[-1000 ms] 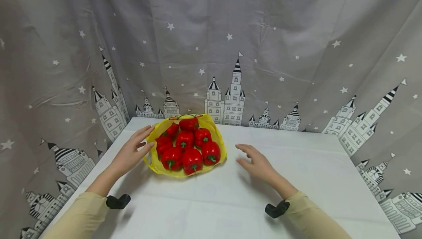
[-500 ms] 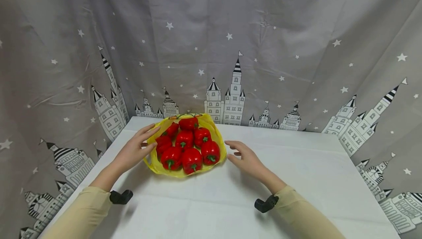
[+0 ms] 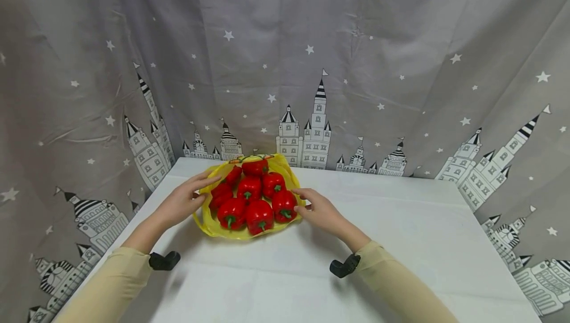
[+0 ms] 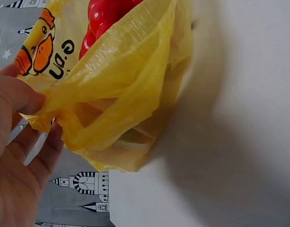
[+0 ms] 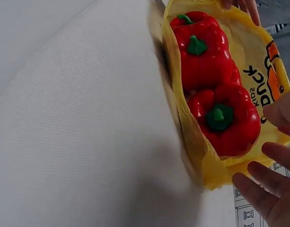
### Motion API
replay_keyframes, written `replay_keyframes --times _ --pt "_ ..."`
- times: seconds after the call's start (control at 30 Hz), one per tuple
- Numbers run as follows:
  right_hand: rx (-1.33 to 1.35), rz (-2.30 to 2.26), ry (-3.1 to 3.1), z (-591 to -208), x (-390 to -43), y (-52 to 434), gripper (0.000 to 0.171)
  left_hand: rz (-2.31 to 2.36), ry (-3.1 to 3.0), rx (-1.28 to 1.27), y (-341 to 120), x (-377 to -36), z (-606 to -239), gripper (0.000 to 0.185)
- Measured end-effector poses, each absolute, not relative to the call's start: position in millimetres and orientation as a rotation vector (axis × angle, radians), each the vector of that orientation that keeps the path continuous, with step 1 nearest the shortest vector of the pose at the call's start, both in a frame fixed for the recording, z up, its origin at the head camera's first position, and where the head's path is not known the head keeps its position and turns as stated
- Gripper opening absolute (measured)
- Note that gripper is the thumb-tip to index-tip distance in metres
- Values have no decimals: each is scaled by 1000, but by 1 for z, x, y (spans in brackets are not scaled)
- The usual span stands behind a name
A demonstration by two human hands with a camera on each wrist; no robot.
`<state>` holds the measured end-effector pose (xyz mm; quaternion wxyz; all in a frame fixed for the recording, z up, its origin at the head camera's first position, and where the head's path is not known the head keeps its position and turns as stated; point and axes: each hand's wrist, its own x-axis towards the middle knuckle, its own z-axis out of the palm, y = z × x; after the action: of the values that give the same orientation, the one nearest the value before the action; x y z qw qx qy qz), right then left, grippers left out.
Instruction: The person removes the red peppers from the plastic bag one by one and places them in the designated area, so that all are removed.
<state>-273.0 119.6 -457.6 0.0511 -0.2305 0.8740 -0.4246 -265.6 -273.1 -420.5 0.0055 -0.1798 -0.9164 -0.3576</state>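
Note:
A yellow plastic bag (image 3: 285,168) lies with its mouth spread wide, several glossy red bell peppers (image 3: 260,217) with green stems inside it. My left hand (image 3: 180,205) is at the bag's left edge. In the left wrist view, that hand (image 4: 11,182) pinches the gathered edge of the bag (image 4: 118,90) between thumb and fingers. At the right edge is my right hand (image 3: 321,210), its thumb beside the nearest pepper. The right wrist view shows this hand (image 5: 279,201) with fingers spread along the bag's rim (image 5: 215,182), thumb over the opening.
A white cloth (image 3: 267,283) covers the table, and the bag sits toward its back left. Behind it hangs a grey curtain (image 3: 356,56) with printed castles and stars. A black wrist mount is strapped at each sleeve cuff.
My right hand has moved left from beside the bag to its right edge. My left hand has shifted slightly right over the left edge. The peppers have hardly moved.

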Motion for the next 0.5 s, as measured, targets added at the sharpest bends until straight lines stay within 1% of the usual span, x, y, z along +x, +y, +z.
replay_keyframes --times 0.27,0.5 --pt "-711 -1133 2745 -457 -278 113 53 -1131 -2873 -614 -275 -266 -424 53" --pt "-699 -1132 2738 -455 -282 108 61 -1187 -2865 -618 -275 -266 -427 51"
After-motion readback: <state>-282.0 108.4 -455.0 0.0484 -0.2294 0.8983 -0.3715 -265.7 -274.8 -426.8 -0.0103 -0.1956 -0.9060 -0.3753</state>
